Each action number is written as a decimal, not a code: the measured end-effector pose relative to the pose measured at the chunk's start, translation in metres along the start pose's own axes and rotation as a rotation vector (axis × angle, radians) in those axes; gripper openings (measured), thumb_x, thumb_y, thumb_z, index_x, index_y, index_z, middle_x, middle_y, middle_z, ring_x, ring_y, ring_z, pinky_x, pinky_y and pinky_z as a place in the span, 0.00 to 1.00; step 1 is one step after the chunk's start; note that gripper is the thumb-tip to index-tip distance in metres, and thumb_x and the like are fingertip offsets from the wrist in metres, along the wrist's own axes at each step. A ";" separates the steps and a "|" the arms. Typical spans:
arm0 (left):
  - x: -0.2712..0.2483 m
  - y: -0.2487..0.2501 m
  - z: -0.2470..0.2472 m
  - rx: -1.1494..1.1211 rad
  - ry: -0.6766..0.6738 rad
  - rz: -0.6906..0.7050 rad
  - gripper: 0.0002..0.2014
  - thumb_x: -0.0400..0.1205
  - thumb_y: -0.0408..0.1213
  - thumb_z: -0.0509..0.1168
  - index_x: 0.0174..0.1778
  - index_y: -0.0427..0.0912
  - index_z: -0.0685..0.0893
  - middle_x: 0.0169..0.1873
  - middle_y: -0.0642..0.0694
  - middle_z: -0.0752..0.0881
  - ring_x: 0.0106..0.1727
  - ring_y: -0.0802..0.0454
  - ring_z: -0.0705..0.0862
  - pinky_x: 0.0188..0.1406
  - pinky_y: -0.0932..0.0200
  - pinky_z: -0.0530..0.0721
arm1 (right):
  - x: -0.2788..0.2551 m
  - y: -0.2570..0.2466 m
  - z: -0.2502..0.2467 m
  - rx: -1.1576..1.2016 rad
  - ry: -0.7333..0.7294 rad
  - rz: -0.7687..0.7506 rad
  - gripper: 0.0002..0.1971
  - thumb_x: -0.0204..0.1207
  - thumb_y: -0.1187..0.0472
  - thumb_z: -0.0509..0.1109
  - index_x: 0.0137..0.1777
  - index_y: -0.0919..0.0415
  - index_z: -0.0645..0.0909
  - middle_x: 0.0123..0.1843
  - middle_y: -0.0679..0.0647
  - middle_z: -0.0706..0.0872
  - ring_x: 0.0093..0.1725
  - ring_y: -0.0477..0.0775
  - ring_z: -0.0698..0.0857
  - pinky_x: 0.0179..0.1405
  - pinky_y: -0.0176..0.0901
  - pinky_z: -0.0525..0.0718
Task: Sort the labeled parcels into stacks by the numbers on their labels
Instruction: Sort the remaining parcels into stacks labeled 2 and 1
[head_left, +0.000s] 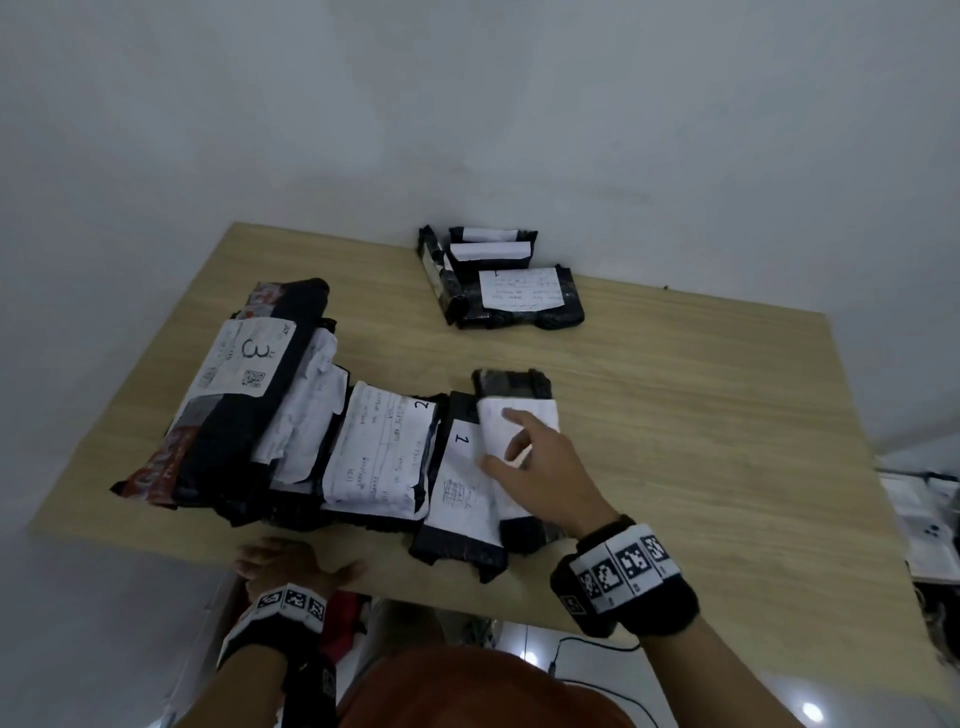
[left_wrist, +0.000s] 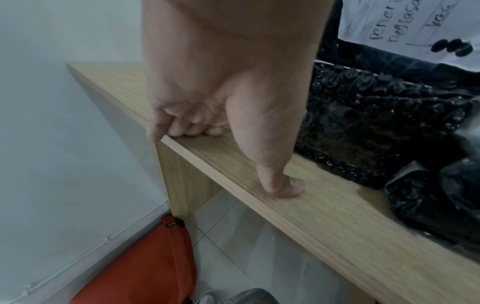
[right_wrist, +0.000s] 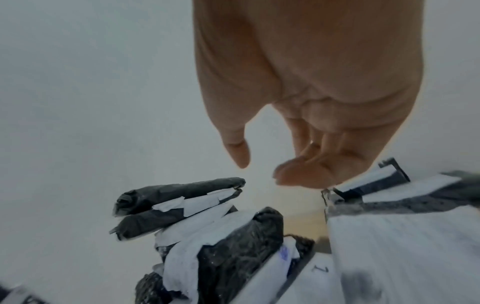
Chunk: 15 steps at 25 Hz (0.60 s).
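R hand (head_left: 545, 473) spread, empty, over parcel (head_left: 511, 387); L hand (head_left: 280, 564) fingers curled, thumb on table (head_left: 675, 415) edge.

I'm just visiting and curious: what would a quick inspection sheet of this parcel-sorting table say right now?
Surface: wooden table against a white wall.
Job's things: far stack of black parcels by the wall; near row overlapping, with parcel 3, parcel 2, parcel 1; right-end parcel, number not visible.
Clutter: nothing seen on the table.
Hands: right hand open over the right-end parcel's label; left hand rests on the table's near edge, fingers curled.
Cables: black cable on the floor; thin white cable along the wall's base.
Surroundings: red bag under the table; papers to the right.
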<state>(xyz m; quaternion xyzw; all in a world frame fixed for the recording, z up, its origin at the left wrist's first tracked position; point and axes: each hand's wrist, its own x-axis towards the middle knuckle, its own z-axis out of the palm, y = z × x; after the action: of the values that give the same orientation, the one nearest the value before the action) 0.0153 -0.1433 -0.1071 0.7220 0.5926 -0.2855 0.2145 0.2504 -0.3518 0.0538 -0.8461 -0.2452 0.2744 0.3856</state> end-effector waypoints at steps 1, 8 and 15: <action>0.004 -0.005 0.002 0.011 -0.005 0.004 0.80 0.48 0.88 0.51 0.82 0.27 0.39 0.80 0.20 0.41 0.81 0.22 0.43 0.80 0.29 0.47 | 0.007 0.004 0.009 0.024 0.017 0.011 0.29 0.74 0.47 0.73 0.74 0.47 0.72 0.50 0.46 0.83 0.44 0.47 0.85 0.45 0.44 0.82; 0.010 -0.025 0.008 0.059 -0.066 -0.100 0.78 0.50 0.88 0.50 0.83 0.29 0.40 0.80 0.21 0.42 0.81 0.22 0.43 0.80 0.30 0.48 | 0.046 0.082 0.035 -0.050 -0.067 0.585 0.55 0.62 0.22 0.67 0.85 0.48 0.52 0.81 0.63 0.61 0.79 0.70 0.65 0.75 0.67 0.69; 0.024 -0.048 0.016 0.144 -0.083 -0.160 0.73 0.52 0.87 0.53 0.84 0.36 0.50 0.81 0.22 0.45 0.81 0.22 0.47 0.79 0.26 0.47 | 0.071 0.124 0.064 0.323 -0.129 0.630 0.59 0.41 0.33 0.89 0.73 0.61 0.73 0.64 0.53 0.87 0.56 0.54 0.90 0.50 0.52 0.92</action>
<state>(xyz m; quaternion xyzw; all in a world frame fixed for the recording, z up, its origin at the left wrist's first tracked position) -0.0306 -0.1267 -0.1337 0.6736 0.6168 -0.3731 0.1629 0.2857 -0.3461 -0.0989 -0.7892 0.0502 0.4678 0.3947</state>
